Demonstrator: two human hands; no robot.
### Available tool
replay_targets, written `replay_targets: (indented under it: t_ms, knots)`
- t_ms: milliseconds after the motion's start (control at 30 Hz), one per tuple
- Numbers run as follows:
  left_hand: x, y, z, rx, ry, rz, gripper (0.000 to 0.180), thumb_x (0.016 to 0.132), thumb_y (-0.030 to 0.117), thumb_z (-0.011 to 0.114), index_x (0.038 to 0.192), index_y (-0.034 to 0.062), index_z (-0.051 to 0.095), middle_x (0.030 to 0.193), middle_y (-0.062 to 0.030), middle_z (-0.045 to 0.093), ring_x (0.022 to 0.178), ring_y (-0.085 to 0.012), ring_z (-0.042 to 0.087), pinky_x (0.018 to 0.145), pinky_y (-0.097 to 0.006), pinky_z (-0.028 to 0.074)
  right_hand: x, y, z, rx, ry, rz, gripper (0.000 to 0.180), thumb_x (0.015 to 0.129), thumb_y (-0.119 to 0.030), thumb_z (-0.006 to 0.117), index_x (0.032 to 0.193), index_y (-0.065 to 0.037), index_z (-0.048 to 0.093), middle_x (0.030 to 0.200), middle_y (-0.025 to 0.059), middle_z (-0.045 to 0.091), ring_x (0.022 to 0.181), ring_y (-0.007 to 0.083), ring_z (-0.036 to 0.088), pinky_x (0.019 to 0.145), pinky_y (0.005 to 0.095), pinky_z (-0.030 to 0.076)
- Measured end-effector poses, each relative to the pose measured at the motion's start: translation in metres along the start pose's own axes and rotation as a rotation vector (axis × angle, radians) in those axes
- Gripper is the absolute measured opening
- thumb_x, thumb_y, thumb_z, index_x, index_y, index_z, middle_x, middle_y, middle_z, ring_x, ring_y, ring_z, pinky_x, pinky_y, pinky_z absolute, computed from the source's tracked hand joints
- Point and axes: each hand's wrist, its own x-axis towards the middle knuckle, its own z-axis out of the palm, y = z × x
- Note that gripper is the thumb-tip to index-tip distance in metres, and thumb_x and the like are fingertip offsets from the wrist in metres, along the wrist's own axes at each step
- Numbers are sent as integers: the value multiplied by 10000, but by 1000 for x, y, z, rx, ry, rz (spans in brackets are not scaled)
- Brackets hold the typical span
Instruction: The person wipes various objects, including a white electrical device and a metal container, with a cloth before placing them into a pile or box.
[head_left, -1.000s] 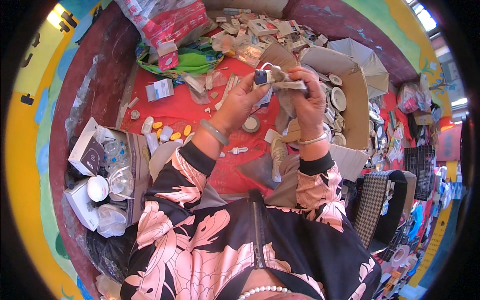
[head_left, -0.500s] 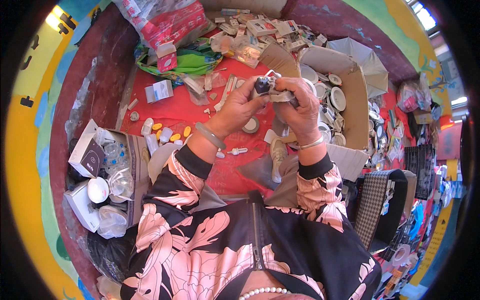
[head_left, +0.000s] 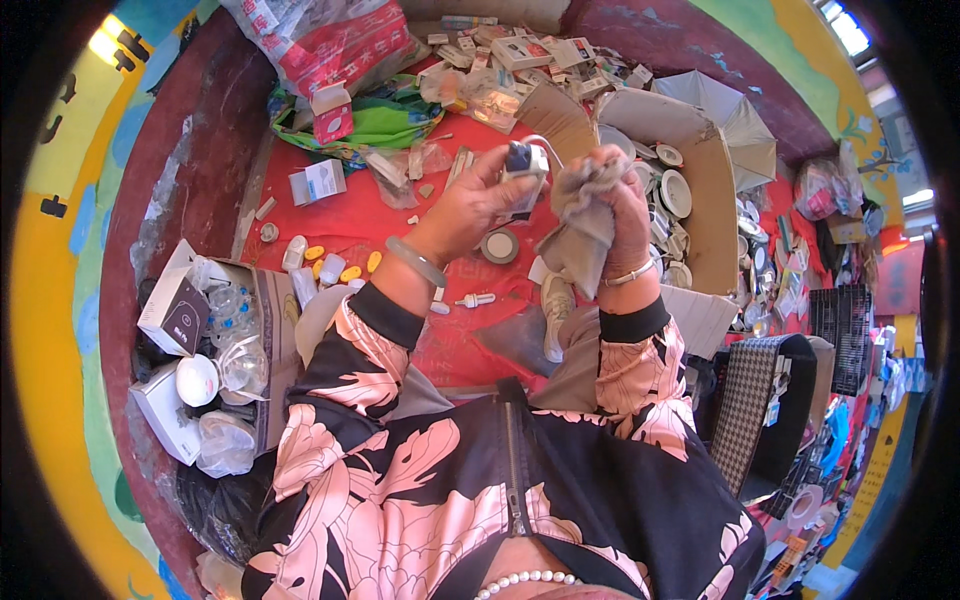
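Left hand [head_left: 470,205] fingers clamped on small part [head_left: 524,162] — light, rigid; hold by sides. Right hand [head_left: 618,215] fingers bunched round cloth [head_left: 580,215] — soft, limp.

I am looking down at what seems to be a small market stall or sorting workshop for lamp parts, set on the ground in daylight. A red cloth [head_left: 340,215] is lying spread out as the work surface, and loose bulbs, caps and small fittings are scattering across it. A cardboard box [head_left: 705,190] on the right is holding round white lamp fittings [head_left: 676,192]. Another box [head_left: 275,320] on the left is holding clear bulb covers [head_left: 235,365] and small cartons. Piles of little packages [head_left: 520,50] are sitting at the far edge, and painted walls are curving around the whole spot.
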Motion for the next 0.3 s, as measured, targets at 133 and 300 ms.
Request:
replay_targets:
  t_ms: [133, 300]
  knots:
    - [4, 6, -2, -283, 51, -95, 360, 921, 341, 472, 1190, 102, 488, 965, -42, 602, 816, -113, 558, 692, -267, 457, 3, 2, 3, -16, 276, -66, 226, 831, -2, 518, 1053, -29, 554, 943, 62, 606, 843, 149, 591, 743, 269, 500]
    - [11, -7, -13, -298, 165, -87, 429, 923, 401, 430, 1235, 109, 462, 969, -45, 607, 871, -170, 585, 723, -296, 481, 10, 18, 7, -293, 185, -287, 296, 866, -58, 551, 1159, -26, 516, 1065, 65, 595, 940, 167, 587, 840, 293, 482]
